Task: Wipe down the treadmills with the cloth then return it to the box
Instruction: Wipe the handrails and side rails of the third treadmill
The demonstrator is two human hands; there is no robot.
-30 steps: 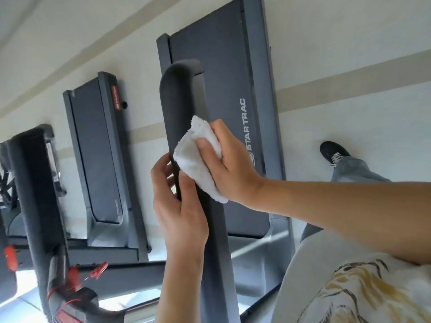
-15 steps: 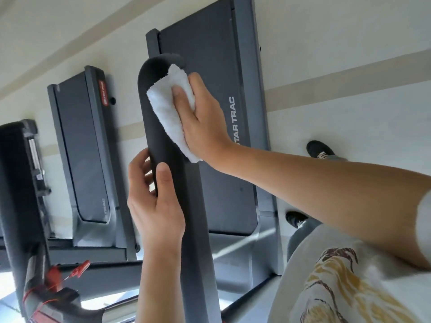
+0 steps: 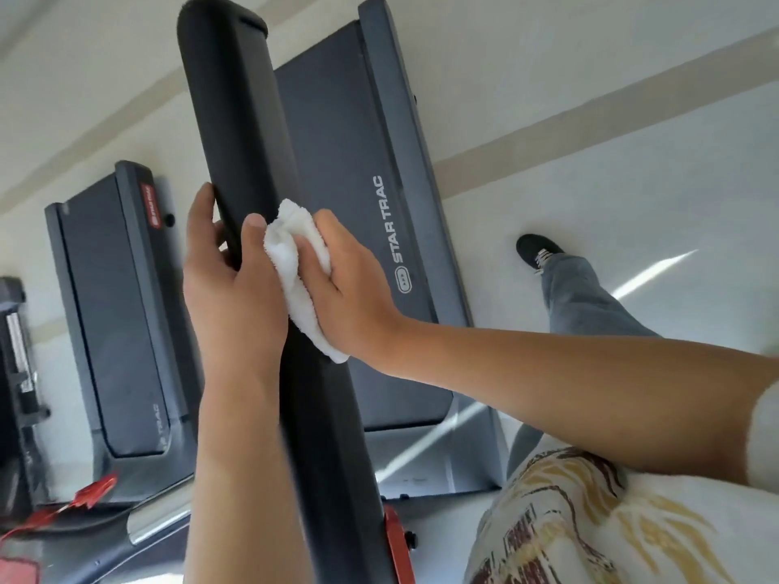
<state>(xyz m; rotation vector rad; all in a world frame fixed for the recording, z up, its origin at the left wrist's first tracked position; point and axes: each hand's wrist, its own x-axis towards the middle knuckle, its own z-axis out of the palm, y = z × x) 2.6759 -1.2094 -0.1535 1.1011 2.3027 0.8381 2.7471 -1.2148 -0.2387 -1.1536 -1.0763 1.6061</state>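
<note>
A long black padded handrail of the nearest treadmill runs from the top of the view down to the bottom centre. My left hand grips this rail at mid-length, thumb on top and fingers curled round its left side. My right hand holds a bunched white cloth and presses it against the rail's right side, right beside my left thumb. Below the rail lies the treadmill's grey deck marked STAR TRAC. No box is in view.
A second treadmill deck lies to the left, with part of a third machine at the left edge. A red safety clip and cord hang at lower left. My legs and black shoe stand on the pale floor at right.
My right hand has slid the cloth back down the rail from its far rounded end to beside my left hand. The camera has moved closer to the rail. My left hand keeps its grip.
</note>
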